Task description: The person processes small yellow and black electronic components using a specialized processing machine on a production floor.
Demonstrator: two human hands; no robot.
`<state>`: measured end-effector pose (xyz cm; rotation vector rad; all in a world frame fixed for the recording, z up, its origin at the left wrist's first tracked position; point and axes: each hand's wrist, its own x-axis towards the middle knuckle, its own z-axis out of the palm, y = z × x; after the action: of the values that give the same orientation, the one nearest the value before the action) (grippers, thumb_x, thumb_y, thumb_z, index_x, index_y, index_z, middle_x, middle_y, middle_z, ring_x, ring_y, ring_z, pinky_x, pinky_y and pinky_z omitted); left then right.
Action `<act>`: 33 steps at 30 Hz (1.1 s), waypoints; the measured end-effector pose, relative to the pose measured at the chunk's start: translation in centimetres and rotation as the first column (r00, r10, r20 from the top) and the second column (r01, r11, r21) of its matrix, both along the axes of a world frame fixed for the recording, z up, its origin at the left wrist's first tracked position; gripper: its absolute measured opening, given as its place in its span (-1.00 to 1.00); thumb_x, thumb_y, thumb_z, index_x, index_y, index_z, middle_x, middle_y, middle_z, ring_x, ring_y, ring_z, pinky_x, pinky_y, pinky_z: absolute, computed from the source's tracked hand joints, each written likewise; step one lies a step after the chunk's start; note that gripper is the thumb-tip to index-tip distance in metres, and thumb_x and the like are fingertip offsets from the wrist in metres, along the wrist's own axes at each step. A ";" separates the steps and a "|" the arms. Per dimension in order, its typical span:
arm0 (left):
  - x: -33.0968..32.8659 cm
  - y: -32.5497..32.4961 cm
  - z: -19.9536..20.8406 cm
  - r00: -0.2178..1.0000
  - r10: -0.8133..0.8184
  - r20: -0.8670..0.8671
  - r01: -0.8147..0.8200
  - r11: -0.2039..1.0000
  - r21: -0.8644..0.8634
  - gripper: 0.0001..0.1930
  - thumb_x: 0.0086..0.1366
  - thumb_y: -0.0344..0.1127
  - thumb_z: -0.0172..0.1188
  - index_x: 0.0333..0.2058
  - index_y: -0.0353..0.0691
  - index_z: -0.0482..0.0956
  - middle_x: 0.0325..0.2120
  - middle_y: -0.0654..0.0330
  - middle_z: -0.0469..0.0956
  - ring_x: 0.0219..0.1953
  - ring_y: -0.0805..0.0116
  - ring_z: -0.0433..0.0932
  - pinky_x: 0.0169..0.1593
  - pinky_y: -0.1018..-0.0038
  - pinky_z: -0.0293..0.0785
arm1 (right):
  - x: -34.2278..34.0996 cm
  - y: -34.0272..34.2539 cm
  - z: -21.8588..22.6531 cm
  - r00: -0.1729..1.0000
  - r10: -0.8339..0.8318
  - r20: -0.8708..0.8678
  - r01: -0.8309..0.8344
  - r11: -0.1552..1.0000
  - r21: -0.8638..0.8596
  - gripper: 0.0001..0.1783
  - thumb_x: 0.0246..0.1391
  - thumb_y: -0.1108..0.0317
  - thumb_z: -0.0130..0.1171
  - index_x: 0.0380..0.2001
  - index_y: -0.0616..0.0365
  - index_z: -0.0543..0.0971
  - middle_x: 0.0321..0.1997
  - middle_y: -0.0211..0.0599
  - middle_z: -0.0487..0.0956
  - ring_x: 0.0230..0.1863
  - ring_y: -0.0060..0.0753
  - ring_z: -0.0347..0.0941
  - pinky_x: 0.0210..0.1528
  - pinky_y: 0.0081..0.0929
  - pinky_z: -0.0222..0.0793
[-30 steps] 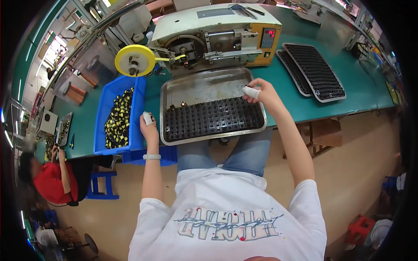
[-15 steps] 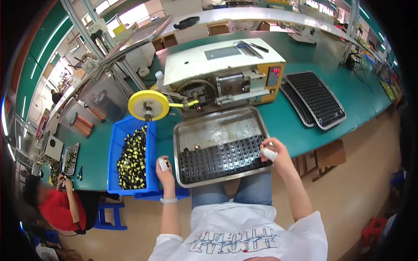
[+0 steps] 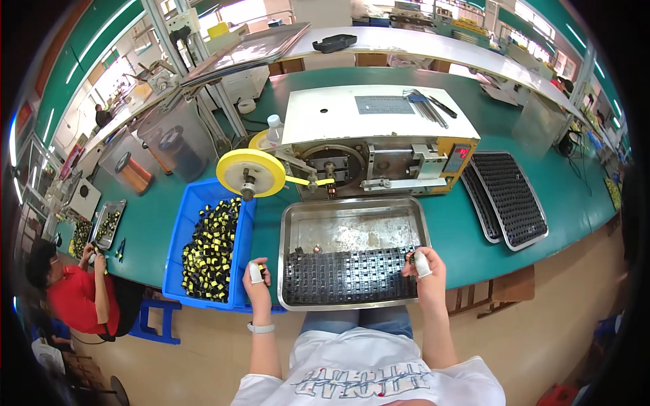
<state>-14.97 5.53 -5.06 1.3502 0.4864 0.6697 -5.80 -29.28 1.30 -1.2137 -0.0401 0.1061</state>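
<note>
A metal tray (image 3: pixel 352 210) in front of me holds rows of small black parts (image 3: pixel 349 276) across its nearer half. Over the tray's right edge, my right hand (image 3: pixel 429 276) pinches a small dark part (image 3: pixel 411 258), mostly covered by the fingers. My left hand (image 3: pixel 256 285) is closed between the tray and a blue bin (image 3: pixel 177 247); a bit of yellow and black shows at its fingertips, apparently a small taped part. White covers wrap a finger or thumb on each hand. The bin holds many black-and-yellow parts (image 3: pixel 211 254).
Behind the tray stands a white bench machine (image 3: pixel 325 125) with a yellow tape reel (image 3: pixel 250 173) on its left. Hex keys (image 3: pixel 426 108) lie on top. Two trays of black parts (image 3: pixel 508 199) rest at right. A person in red (image 3: pixel 71 291) works at far left.
My view has shifted, so the bench sits lower in the picture. The right hand has turned more upright at the tray's right edge; the left stays beside the bin.
</note>
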 end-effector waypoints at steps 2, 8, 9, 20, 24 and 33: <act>-0.2 0.2 0.6 0.999 -0.054 -0.008 0.053 0.996 -0.069 -0.73 0.42 -0.18 -0.14 -0.28 -0.21 0.47 -0.54 0.35 0.31 -0.59 0.62 0.22 -0.53 0.66 0.11 | 0.3 0.1 -0.1 1.000 0.007 0.020 -0.006 0.999 -0.033 -0.86 0.25 0.33 0.02 -0.26 0.19 0.44 -0.42 -0.37 0.53 -0.49 -0.60 0.45 -0.41 -0.64 0.38; 2.5 -1.9 5.9 0.937 -0.233 0.259 0.346 0.707 -0.617 -0.74 0.37 -0.06 -0.01 -0.39 -0.09 0.38 -0.55 0.34 0.25 -0.61 0.53 0.16 -0.55 0.60 0.10 | 0.8 0.3 1.0 0.999 -0.034 0.016 0.036 0.996 -0.079 -0.88 0.25 0.34 0.03 -0.27 0.16 0.44 -0.36 -0.40 0.54 -0.52 -0.69 0.39 -0.48 -0.71 0.31; 3.5 -2.4 6.8 0.911 -0.275 0.308 0.413 0.623 -0.664 -0.76 0.37 -0.09 -0.01 -0.39 -0.10 0.38 -0.55 0.35 0.24 -0.61 0.53 0.15 -0.54 0.60 0.10 | 1.0 0.4 0.9 0.999 -0.037 0.012 0.038 0.996 -0.077 -0.88 0.25 0.34 0.03 -0.27 0.16 0.44 -0.36 -0.40 0.54 -0.52 -0.69 0.39 -0.48 -0.71 0.31; 14.2 -7.5 8.0 0.962 -0.160 0.219 0.260 0.316 -0.912 -0.89 0.30 -0.25 0.02 -0.40 -0.09 0.39 -0.51 0.34 0.39 -0.44 0.40 0.38 -0.41 0.50 0.25 | 2.9 3.5 1.1 0.980 -0.115 0.164 0.154 0.956 -0.248 -0.90 0.19 0.54 0.01 -0.22 0.26 0.42 -0.40 -0.35 0.53 -0.49 -0.67 0.41 -0.47 -0.71 0.33; 15.1 -7.6 6.3 0.978 -0.168 0.126 0.177 0.330 -0.927 -0.88 0.31 -0.24 -0.01 -0.40 -0.09 0.38 -0.50 0.33 0.38 -0.43 0.39 0.38 -0.36 0.49 0.27 | 4.1 4.4 0.9 0.992 -0.038 0.124 0.070 0.962 -0.264 -0.86 0.16 0.58 0.00 -0.19 0.27 0.40 -0.38 -0.30 0.54 -0.49 -0.63 0.43 -0.47 -0.68 0.34; 16.9 -8.3 6.8 0.743 -0.504 0.440 0.614 0.252 -0.748 -0.70 0.36 -0.12 -0.02 -0.12 -0.22 0.44 -0.13 0.16 0.52 -0.33 0.42 0.40 -0.39 0.59 0.28 | 6.9 8.8 1.3 0.994 0.108 0.027 -0.101 0.976 -0.195 -0.85 0.16 0.59 0.01 -0.18 0.29 0.40 -0.34 -0.29 0.54 -0.43 -0.60 0.47 -0.42 -0.68 0.39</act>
<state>1.88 -2.76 1.78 0.3819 0.1386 -0.1754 1.07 -20.44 2.58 -1.4086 -0.1295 0.1824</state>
